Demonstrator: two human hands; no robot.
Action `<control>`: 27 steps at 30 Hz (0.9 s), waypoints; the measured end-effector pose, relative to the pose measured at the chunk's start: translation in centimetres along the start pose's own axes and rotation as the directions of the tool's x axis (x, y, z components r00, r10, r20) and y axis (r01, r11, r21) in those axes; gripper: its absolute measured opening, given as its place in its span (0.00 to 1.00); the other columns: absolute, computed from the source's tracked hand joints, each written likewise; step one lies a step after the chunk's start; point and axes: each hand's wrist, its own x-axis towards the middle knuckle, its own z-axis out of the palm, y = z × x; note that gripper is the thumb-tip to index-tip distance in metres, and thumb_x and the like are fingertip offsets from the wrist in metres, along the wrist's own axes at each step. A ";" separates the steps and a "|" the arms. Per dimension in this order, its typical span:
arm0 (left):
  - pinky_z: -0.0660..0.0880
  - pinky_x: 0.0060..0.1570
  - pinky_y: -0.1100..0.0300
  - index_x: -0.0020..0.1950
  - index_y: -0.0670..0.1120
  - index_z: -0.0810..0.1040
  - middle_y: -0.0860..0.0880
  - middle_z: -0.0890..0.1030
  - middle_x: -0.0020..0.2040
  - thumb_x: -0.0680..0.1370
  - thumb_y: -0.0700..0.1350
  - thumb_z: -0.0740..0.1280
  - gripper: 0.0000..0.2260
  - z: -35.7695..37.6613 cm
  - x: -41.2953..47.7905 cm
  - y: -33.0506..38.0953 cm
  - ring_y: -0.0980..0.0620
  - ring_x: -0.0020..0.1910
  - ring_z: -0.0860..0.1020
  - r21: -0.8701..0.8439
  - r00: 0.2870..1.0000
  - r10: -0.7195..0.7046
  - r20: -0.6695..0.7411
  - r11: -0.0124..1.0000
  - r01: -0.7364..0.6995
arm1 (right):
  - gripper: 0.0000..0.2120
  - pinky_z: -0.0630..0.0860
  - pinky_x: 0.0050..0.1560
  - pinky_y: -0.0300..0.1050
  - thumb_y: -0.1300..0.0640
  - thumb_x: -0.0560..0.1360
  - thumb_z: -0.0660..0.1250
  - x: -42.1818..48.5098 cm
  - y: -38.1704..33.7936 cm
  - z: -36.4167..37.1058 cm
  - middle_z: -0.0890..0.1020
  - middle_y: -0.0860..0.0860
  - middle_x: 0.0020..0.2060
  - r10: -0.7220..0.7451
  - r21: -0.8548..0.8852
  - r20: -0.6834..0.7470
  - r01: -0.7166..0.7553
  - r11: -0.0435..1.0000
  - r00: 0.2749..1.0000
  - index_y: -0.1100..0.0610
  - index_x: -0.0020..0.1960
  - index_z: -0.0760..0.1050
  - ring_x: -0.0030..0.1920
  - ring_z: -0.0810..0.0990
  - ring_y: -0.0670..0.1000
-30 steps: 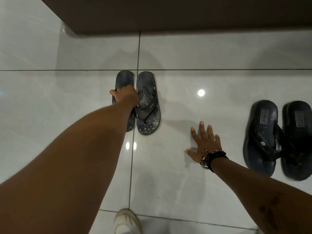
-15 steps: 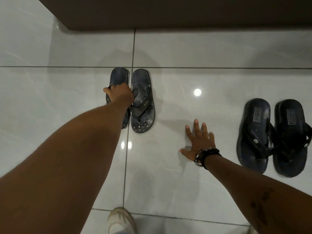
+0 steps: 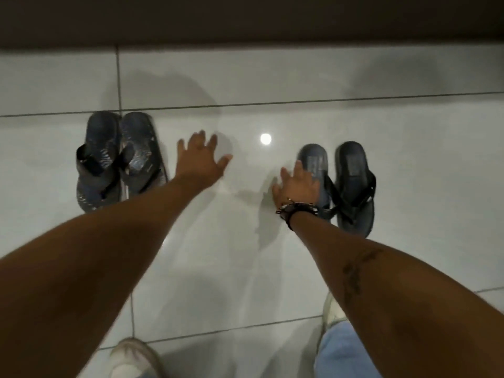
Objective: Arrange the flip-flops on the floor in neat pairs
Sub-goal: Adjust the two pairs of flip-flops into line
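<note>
Two patterned dark blue flip-flops (image 3: 120, 159) lie side by side on the white tiled floor at the left. A plain black pair (image 3: 351, 184) lies side by side at the right. My left hand (image 3: 200, 159) hovers between the two pairs with fingers spread and holds nothing. My right hand (image 3: 297, 186), with dark bracelets at the wrist, is over the left flip-flop of the black pair (image 3: 313, 162), fingers spread, and hides its middle. Whether it touches that flip-flop I cannot tell. The picture is blurred by motion.
A dark brown wall or furniture base (image 3: 245, 20) runs along the far edge of the floor. My white shoes show at the bottom, one at the left (image 3: 131, 356) and one at the right (image 3: 332, 309), beside a light blue trouser leg (image 3: 343, 350).
My left hand has let go of the patterned flip-flop and moved right, opening. My right hand has lifted off the floor and moved right onto the black pair. The view has shifted right.
</note>
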 end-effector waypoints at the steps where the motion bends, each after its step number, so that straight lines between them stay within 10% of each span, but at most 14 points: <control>1: 0.48 0.74 0.42 0.77 0.44 0.58 0.39 0.58 0.78 0.80 0.62 0.55 0.32 0.7 0.3 2.4 0.43 0.77 0.55 -0.014 0.999 0.040 0.025 0.999 -0.040 | 0.23 0.64 0.64 0.61 0.44 0.76 0.59 0.4 1.9 -0.5 0.64 0.57 0.72 0.069 -0.033 -0.036 -0.070 0.997 0.997 0.50 0.68 0.68 0.65 0.67 0.61; 11: 0.45 0.75 0.41 0.79 0.45 0.49 0.39 0.44 0.79 0.80 0.65 0.49 0.34 8.8 -0.1 14.1 0.40 0.78 0.46 0.004 0.965 -0.037 0.261 0.999 0.038 | 0.11 0.65 0.60 0.60 0.56 0.71 0.65 0.8 13.0 1.4 0.82 0.57 0.46 0.274 0.030 0.017 -0.275 0.961 0.962 0.54 0.53 0.75 0.52 0.78 0.60; 27: 0.49 0.74 0.39 0.79 0.46 0.45 0.40 0.42 0.80 0.77 0.69 0.48 0.38 9.7 -0.2 13.6 0.41 0.78 0.47 0.109 0.959 -0.029 0.281 0.994 -0.001 | 0.03 0.74 0.46 0.50 0.59 0.73 0.67 6.6 15.5 -2.5 0.83 0.55 0.38 0.339 0.204 -0.076 -0.318 0.926 0.938 0.57 0.43 0.79 0.42 0.82 0.58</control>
